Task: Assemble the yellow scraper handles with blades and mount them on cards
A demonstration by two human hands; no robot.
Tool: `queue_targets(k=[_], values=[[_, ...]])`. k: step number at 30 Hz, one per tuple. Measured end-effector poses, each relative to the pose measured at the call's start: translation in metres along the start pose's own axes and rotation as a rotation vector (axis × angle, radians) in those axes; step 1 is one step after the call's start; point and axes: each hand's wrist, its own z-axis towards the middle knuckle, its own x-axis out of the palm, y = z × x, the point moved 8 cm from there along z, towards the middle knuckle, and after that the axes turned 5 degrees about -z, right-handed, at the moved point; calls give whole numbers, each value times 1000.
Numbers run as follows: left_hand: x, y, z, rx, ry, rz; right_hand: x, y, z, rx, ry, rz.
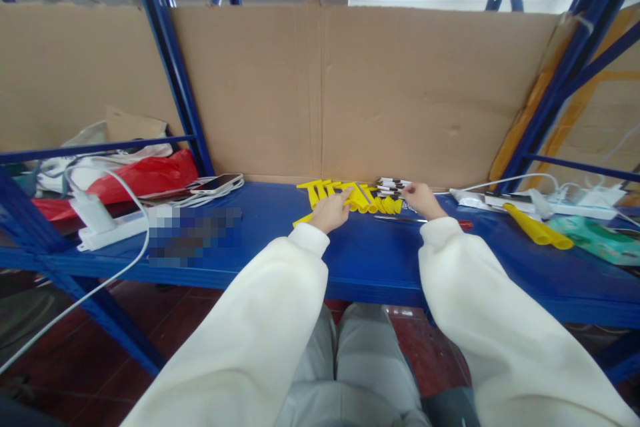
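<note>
My left hand (330, 212) lies at the near left side of a row of yellow rolled pieces (369, 203), its index finger stretched out and touching them. A few smaller yellow pieces (389, 205) sit at the row's right end. Beyond those is a small pile of black-and-white pieces (393, 184). At the pile's right edge my right hand (423, 200) has its fingertips pinched together; what is between them is too small to make out. A thin metal tool (397, 218) with a red end lies under my right wrist.
Tall cardboard (400, 93) stands along the back of the blue shelf (370, 260). To the left are a white power strip (113, 230), a phone (219, 183) and a red bag (150, 177). Yellow tubes (537, 227) and a green packet (595, 238) lie right.
</note>
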Motion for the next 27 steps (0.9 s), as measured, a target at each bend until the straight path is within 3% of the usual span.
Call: queue_targets(k=[3,8,13,27], values=[[-1,0,-1,-9,5,-12,-14,-23,5,77,-56,-294],[0,0,-1,-7,17,-6,-11,-38,3,128,22,-465],[2,0,0,-6,24,-2,-4,-33,-2,74,75,-512],[2,2,-1,-17,31,-2,2,-41,1,89,78,-525]])
